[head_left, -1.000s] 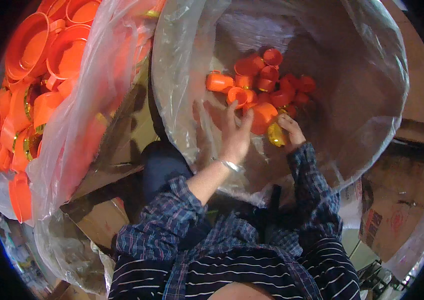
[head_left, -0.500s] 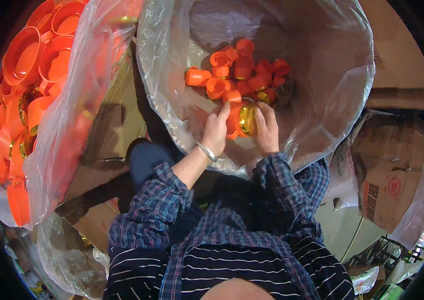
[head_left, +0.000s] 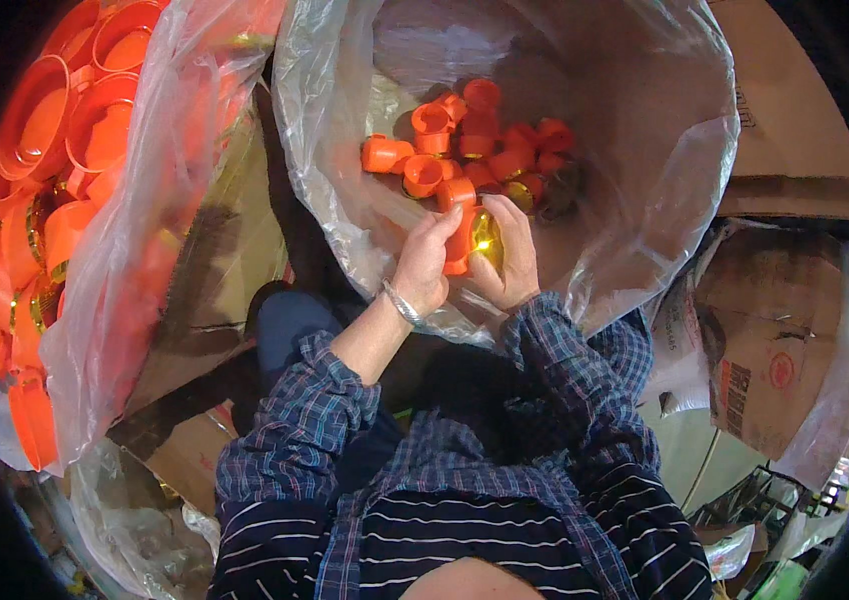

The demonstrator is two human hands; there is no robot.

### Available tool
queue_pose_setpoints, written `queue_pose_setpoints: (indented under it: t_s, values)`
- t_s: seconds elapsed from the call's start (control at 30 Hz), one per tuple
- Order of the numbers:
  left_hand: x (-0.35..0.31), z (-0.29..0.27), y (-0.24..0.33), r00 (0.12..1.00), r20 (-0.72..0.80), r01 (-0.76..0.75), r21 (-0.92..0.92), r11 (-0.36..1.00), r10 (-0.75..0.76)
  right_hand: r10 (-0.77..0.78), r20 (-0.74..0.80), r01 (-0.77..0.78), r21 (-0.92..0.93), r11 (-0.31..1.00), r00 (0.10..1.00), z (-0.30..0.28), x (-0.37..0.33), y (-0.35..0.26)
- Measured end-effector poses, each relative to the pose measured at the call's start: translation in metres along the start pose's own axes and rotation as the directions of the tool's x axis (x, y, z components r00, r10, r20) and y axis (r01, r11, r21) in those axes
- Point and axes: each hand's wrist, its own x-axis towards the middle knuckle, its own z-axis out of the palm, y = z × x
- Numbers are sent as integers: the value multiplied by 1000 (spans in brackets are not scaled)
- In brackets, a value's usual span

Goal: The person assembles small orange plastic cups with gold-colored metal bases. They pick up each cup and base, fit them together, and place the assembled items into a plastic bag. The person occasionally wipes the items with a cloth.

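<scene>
An orange plastic cup (head_left: 459, 243) with a shiny gold end is held between my two hands over the near side of a plastic-lined bin. My left hand (head_left: 423, 262), with a silver bracelet at the wrist, is closed round the orange side. On the gold end my right hand (head_left: 511, 252) is closed, its thumb and fingers gripping the metallic surface. Just beyond them, several orange cups (head_left: 432, 118), some with gold bands, lie in a loose heap at the bottom of the bin. Part of the held cup is hidden by my fingers.
The clear plastic liner (head_left: 330, 170) hangs over the bin's rim. To the left, a big plastic bag holds many orange cups (head_left: 35, 115). Cardboard (head_left: 780, 330) stands on the right, and another brown carton (head_left: 795, 110) is at the far right.
My right hand has closed further over the gold end, its thumb now bent against it. The left hand keeps its hold on the cup. The whole view has shifted slightly.
</scene>
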Motion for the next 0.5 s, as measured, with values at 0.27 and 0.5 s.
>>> queue_pose_setpoints:
  t_s: [0.27,0.5]
  values:
    - [-8,10,-17,930,181,-333,781,529,319,724,178,-433,883,181,667,35,-16,3]
    - [-1,4,-9,985,27,-169,353,920,171,273,-108,-229,307,924,956,7,-7,-6]
